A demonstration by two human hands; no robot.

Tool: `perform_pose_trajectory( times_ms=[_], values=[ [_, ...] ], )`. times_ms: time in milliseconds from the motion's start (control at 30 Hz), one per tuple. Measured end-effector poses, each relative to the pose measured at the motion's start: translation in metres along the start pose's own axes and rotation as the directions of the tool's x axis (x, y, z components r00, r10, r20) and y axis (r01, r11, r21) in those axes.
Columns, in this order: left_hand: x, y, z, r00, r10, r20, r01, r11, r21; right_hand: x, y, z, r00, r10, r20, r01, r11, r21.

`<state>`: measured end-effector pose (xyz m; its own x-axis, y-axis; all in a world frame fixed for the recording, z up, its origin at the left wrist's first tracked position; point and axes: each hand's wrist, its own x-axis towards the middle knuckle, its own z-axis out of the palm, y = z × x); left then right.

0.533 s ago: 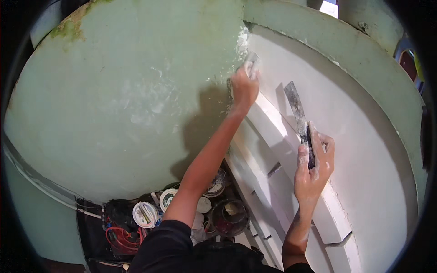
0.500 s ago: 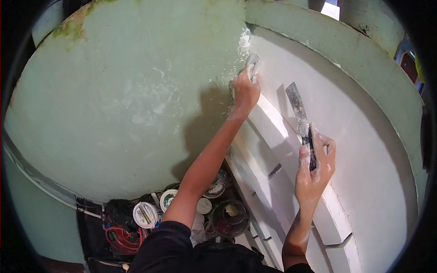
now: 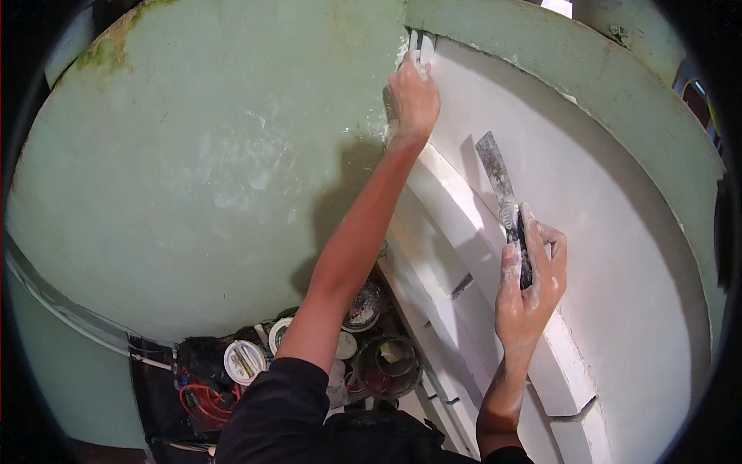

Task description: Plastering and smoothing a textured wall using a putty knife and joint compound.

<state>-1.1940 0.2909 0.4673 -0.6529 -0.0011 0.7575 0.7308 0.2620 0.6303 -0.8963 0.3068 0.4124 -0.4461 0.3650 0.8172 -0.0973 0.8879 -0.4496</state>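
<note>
Left hand [image 3: 415, 100] is reaching farther than before, gripping a flat tool [image 3: 427, 49] at the far corner [image 3: 406, 25]; right hand [image 3: 533, 294] is holding a putty knife [image 3: 496, 166] at right. Corner filling seems to be proceeding, probably calling next for steady pressing.

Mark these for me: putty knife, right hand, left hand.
Putty knife [image 3: 502, 184]: head view, lower half of the metal blade.
Right hand [image 3: 532, 305]: head view, between thumb base and knuckles.
Left hand [image 3: 415, 100]: head view, back of the hand.
</note>
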Motion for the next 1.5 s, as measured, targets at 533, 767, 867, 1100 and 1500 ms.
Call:
perform_pose_trajectory(
  times_ms=[533, 767, 867, 1100, 1500],
  values=[
    [-0.057, -0.044, 0.013, 0.996, 0.087, 0.012, -0.088, 0.982, 0.17, 0.002, 0.001, 0.002, 0.999, 0.018, 0.035, -0.019, 1.0, 0.015],
    [-0.079, -0.044, 0.008, 0.971, 0.147, 0.189, -0.164, 0.983, 0.078, 0.002, 0.003, 0.004, 1.0, 0.01, 0.006, -0.01, 0.998, -0.057],
    [-0.075, -0.056, -0.011, 0.937, 0.326, 0.124, -0.341, 0.931, 0.128, 0.001, -0.007, 0.002, 0.999, 0.035, 0.003, -0.035, 0.999, -0.038],
    [-0.105, -0.042, -0.059, 0.614, 0.631, 0.474, -0.609, 0.761, -0.224, -0.003, 0.005, 0.001, 0.994, -0.034, -0.104, 0.031, 0.999, -0.032],
    [-0.087, -0.06, -0.074, 0.616, 0.559, 0.555, -0.675, 0.738, 0.006, -0.041, -0.009, -0.053, 0.993, -0.02, -0.113, 0.031, 0.994, 0.102]
  ],
)
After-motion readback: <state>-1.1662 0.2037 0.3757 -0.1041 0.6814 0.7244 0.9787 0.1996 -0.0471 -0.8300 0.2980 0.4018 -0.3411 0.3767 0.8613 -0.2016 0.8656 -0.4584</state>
